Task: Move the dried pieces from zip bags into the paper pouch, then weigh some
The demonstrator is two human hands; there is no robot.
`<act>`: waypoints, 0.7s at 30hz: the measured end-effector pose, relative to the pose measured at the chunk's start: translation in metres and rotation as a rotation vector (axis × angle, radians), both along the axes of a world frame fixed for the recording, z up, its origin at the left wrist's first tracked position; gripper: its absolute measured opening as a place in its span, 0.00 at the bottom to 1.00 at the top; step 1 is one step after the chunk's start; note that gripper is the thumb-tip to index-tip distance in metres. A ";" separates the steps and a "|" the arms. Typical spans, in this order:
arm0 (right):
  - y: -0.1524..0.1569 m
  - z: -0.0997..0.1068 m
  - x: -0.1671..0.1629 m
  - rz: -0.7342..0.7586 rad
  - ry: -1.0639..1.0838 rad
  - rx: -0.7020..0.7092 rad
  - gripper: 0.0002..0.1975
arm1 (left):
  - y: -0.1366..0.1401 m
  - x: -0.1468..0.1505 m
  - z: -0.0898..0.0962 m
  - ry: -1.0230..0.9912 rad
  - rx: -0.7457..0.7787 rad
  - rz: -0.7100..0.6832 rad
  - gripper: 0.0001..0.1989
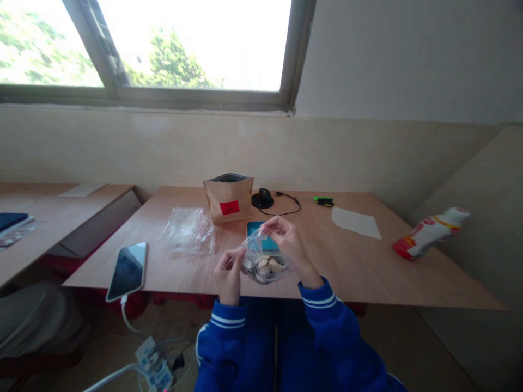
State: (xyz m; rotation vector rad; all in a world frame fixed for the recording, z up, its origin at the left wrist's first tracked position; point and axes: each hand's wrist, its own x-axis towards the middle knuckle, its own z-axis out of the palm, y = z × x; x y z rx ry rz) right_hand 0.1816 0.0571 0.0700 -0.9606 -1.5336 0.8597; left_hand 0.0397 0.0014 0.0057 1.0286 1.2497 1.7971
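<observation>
Between my hands, near the table's front edge, hangs a clear plastic bag (pixel 267 268) with pale beige and dark pieces inside; I cannot make out what they are. My left hand (pixel 229 272) pinches the bag's upper left side. Its top edge is gripped by the fingertips of my right hand (pixel 286 237). A blue flat object (pixel 267 243) lies on the table just behind the bag, partly covered by it and by my right hand. Farther back, an open brown paper pouch (pixel 229 198) with a red label stands upright.
Empty clear bags (pixel 188 231) lie left of the pouch. A phone (pixel 127 271) with a cable rests at the front left edge. Behind are a black round device (pixel 262 199) with a cord and a green-black screwdriver (pixel 324 201). White paper (pixel 356 222) and a bottle (pixel 429 234) are to the right.
</observation>
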 end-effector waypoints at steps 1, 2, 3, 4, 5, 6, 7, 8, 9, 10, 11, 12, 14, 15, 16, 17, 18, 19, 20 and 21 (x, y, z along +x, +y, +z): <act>0.001 0.001 0.000 0.045 -0.031 -0.011 0.08 | 0.001 0.000 -0.001 -0.005 -0.010 0.010 0.16; 0.000 0.002 0.000 0.084 -0.072 -0.007 0.10 | 0.001 -0.001 -0.001 -0.008 -0.021 0.022 0.16; -0.002 0.004 0.000 0.118 -0.119 0.007 0.11 | 0.002 -0.002 -0.002 -0.008 -0.029 0.034 0.17; -0.004 0.007 -0.001 0.134 -0.161 0.024 0.13 | 0.003 -0.002 -0.004 -0.009 -0.034 0.042 0.18; -0.008 0.009 -0.002 0.137 -0.199 0.043 0.14 | 0.003 -0.002 -0.005 -0.009 -0.033 0.050 0.18; -0.011 0.011 -0.003 0.134 -0.235 0.059 0.16 | 0.004 -0.001 -0.006 -0.009 -0.029 0.057 0.19; -0.014 0.012 -0.005 0.129 -0.272 0.074 0.20 | 0.004 0.000 -0.007 -0.006 -0.025 0.060 0.19; -0.015 0.012 -0.008 0.127 -0.309 0.096 0.23 | 0.005 0.001 -0.008 -0.004 -0.018 0.063 0.20; -0.016 0.011 -0.010 0.128 -0.345 0.120 0.24 | 0.006 0.002 -0.008 -0.005 -0.013 0.061 0.20; -0.016 0.010 -0.012 0.129 -0.375 0.140 0.21 | 0.006 0.004 -0.009 -0.010 -0.010 0.056 0.20; -0.015 0.009 -0.014 0.127 -0.391 0.149 0.15 | 0.006 0.004 -0.009 -0.014 -0.006 0.054 0.20; -0.012 0.007 -0.015 0.116 -0.384 0.143 0.09 | 0.006 0.005 -0.008 -0.016 -0.002 0.054 0.19; -0.006 0.005 -0.017 0.068 -0.319 0.101 0.08 | 0.006 0.004 -0.007 -0.008 0.008 0.054 0.19; -0.004 0.004 -0.017 0.043 -0.279 0.074 0.10 | 0.005 0.003 -0.005 0.001 0.012 0.043 0.19; -0.002 0.004 -0.017 0.024 -0.248 0.054 0.11 | 0.004 0.003 -0.004 0.006 0.018 0.025 0.20; 0.000 0.003 -0.016 0.009 -0.228 0.044 0.12 | 0.004 0.002 -0.002 0.003 0.022 0.001 0.20; 0.000 0.003 -0.015 0.000 -0.222 0.050 0.12 | 0.003 0.002 -0.001 -0.007 0.023 -0.025 0.20; -0.001 0.003 -0.012 -0.005 -0.221 0.067 0.13 | 0.003 0.002 0.000 -0.028 0.022 -0.044 0.20; -0.003 0.001 -0.009 -0.006 -0.217 0.087 0.13 | 0.003 0.003 0.000 -0.059 0.017 -0.048 0.21; -0.006 -0.002 -0.004 -0.017 -0.205 0.106 0.13 | 0.003 0.003 -0.001 -0.100 0.006 -0.038 0.21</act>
